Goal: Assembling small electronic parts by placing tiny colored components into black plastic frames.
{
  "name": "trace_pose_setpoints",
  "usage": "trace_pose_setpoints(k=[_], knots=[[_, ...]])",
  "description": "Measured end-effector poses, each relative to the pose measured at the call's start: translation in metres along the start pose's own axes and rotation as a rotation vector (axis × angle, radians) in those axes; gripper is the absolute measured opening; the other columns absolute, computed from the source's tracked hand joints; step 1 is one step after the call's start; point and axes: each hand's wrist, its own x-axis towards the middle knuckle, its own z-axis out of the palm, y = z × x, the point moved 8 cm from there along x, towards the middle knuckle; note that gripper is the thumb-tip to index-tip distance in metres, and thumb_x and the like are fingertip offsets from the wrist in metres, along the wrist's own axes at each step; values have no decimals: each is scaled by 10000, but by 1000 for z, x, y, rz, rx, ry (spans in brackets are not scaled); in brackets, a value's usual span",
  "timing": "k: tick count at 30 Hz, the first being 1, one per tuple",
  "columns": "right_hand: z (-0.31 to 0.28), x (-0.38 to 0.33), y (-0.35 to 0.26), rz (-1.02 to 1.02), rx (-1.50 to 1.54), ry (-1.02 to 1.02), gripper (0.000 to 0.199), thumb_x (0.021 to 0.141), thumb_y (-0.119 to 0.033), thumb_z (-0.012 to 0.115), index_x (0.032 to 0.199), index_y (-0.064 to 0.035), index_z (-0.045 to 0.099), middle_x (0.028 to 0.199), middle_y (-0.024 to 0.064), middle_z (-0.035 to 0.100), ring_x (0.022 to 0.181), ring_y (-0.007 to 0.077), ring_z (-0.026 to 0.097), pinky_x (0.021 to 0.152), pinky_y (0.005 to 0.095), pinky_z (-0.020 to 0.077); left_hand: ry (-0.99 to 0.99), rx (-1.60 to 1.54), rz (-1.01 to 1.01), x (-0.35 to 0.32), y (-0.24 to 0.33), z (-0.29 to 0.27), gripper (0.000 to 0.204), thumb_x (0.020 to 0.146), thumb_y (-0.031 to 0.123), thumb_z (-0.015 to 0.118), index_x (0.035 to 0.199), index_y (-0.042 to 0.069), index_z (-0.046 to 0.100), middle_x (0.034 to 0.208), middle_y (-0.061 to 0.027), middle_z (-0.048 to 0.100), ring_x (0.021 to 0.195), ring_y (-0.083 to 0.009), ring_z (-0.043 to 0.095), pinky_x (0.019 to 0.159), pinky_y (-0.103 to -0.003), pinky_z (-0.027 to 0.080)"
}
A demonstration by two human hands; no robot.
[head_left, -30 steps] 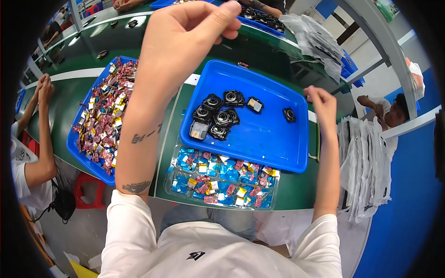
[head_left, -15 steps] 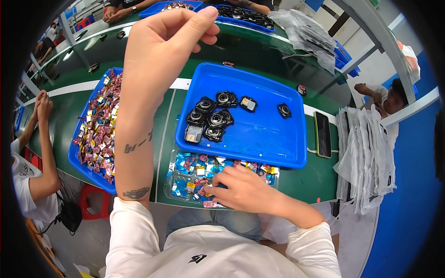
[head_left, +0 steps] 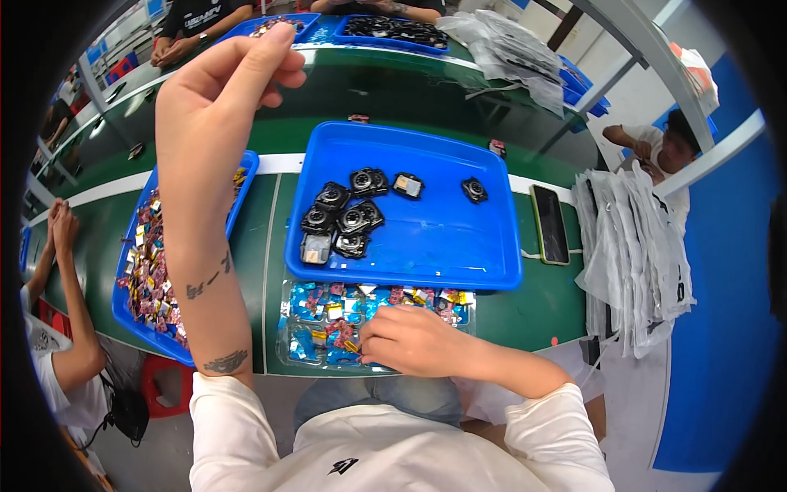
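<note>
My left hand (head_left: 229, 82) is raised high above the table, closed with the thumb against the bent fingers; nothing shows in it. My right hand (head_left: 414, 340) is low over a clear compartment tray (head_left: 287, 354), its fingers bent together at small pink and yellow parts (head_left: 343, 334). What its fingertips hold is hidden. The clear tray carries several small parts with blue film. Just beyond it stands a blue tray (head_left: 443, 238) with several black watch-like housings (head_left: 357, 217) grouped at its left and a single housing (head_left: 474, 190) at its right.
Left of my forearm, a blue tray (head_left: 123, 307) is heaped with small parts. On the right lie a phone (head_left: 550, 225) and a stack of white plastic bags (head_left: 631, 262). More trays and bags (head_left: 500, 53) lie across the green table (head_left: 545, 307). Other people sit around.
The view has shifted, and my left hand is farther left in it, still closed. My right hand stays at the clear tray. A pink piece at the tray's near edge no longer shows there.
</note>
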Motion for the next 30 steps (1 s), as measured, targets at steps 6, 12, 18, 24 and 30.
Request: trace_pose_setpoints(k=[6,12,18,24,30], knots=[[-47,1,27,296,381,232,91,803,-143,683,821,-63,645,744,27,616,634,134,533,556,286,434,-98,35,28,-2,2,18,202,864,198,655,816,3,680,772,-35,667,725,-70,607,647,-194,441],[-104,17,53,435,937,517,114,839,-60,646,940,-7,652,882,85,673,791,126,625,631,237,479,-410,116,31,-18,9,51,119,830,107,669,816,-10,654,726,-15,638,680,-51,570,621,-192,430],[-156,40,50,280,902,646,183,863,-100,650,1019,-6,664,959,65,674,859,97,617,729,234,485,-456,174,139,-31,28,58,75,799,45,670,817,-23,644,789,-27,627,704,-73,556,635,-214,422],[-160,35,65,323,1023,740,241,889,-173,625,1080,-31,658,1082,53,651,914,84,589,723,224,453,-281,169,116,-29,27,52,132,746,72,725,837,14,649,809,-27,623,713,-76,542,639,-215,416],[-138,48,60,307,1565,629,317,942,-280,541,1208,-111,577,1157,12,596,1006,101,548,805,281,414,-356,219,354,-41,31,80,230,642,4,763,855,14,676,778,-57,627,693,-122,570,605,-239,436]])
